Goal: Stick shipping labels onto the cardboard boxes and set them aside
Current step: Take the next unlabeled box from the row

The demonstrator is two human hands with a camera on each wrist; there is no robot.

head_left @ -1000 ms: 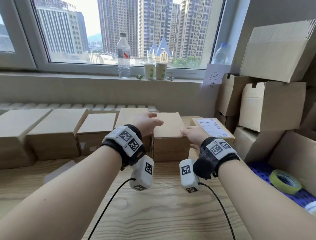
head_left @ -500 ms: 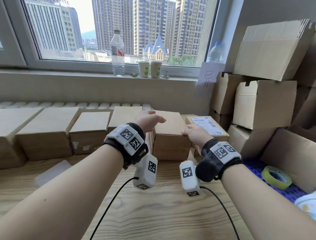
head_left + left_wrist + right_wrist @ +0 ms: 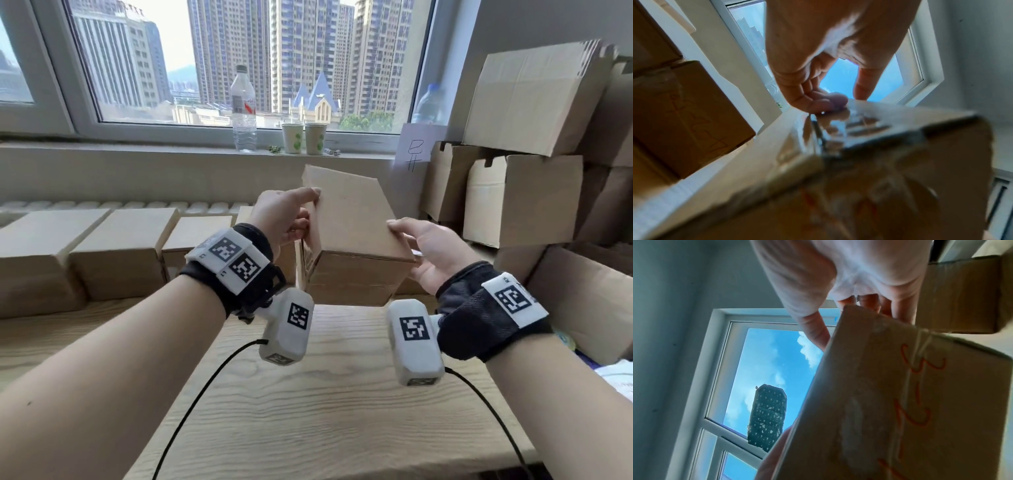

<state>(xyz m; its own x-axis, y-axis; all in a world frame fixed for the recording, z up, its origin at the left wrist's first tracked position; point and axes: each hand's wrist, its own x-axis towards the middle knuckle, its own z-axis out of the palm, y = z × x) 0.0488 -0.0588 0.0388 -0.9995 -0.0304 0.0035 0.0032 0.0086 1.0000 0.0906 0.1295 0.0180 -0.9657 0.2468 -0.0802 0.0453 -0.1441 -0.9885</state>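
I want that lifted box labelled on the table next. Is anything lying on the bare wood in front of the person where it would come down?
Nothing visible does. The box, held between left hand and right hand, hangs over bare table; only two camera cables cross it.

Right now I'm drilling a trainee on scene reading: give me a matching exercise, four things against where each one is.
Things:
1. cardboard box
2. water bottle
3. paper cups
4. row of boxes

Places:
A. standing on the windowsill, left of the cups
B. lined up along the far edge of the table
C. lifted off the table, tilted, between the left hand and the right hand
D. side by side on the windowsill

Pairs: 1-C, 2-A, 3-D, 4-B
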